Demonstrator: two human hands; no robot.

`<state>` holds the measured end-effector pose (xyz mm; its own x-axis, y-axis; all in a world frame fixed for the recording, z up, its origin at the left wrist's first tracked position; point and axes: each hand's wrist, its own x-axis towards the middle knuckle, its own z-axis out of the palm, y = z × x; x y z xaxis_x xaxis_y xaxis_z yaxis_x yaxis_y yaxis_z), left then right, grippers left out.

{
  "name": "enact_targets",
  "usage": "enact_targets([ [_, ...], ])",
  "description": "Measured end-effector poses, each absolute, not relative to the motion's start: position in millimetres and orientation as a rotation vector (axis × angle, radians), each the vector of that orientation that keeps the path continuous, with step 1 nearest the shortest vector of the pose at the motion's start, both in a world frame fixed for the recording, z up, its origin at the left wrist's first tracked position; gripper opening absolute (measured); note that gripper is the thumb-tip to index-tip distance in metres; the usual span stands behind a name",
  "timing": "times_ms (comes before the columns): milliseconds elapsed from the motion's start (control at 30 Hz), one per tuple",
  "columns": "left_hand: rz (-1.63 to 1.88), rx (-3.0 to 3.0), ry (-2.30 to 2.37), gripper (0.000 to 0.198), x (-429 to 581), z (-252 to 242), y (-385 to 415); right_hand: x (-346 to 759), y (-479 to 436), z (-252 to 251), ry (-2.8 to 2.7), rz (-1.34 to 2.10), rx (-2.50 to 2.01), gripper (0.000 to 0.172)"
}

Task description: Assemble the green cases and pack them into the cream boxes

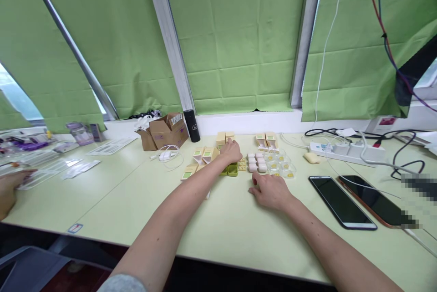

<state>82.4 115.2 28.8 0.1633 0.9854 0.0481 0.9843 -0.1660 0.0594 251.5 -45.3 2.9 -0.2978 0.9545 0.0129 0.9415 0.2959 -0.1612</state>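
Observation:
My left hand (231, 150) reaches over green square containers (232, 170), close to small cream boxes (221, 138); its fingers point down and what they touch is hidden. My right hand (268, 189) rests on the table with curled fingers, just below white rounded pieces (261, 166). Between the containers and the white pieces lie small yellow pieces (242, 165). Clear round-celled trays (282, 164) with yellow bits sit right of the white pieces. Open cream boxes (189, 172) stand left of my left forearm, and two more (266, 141) stand behind the white pieces.
An open cardboard box (169, 132) and a black bottle (191, 125) stand at the back. Two phones (342, 202) and a power strip (351, 153) with cables lie right. At the far left, another person's hand (12, 189) is near clear sheets (49, 173).

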Motion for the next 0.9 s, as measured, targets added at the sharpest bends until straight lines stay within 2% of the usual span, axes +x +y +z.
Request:
enact_targets([
  [900,0.205,2.323,1.998,0.050,70.2,22.4,130.3,252.3,-42.9,-0.6,-2.438,0.172,-1.790,0.021],
])
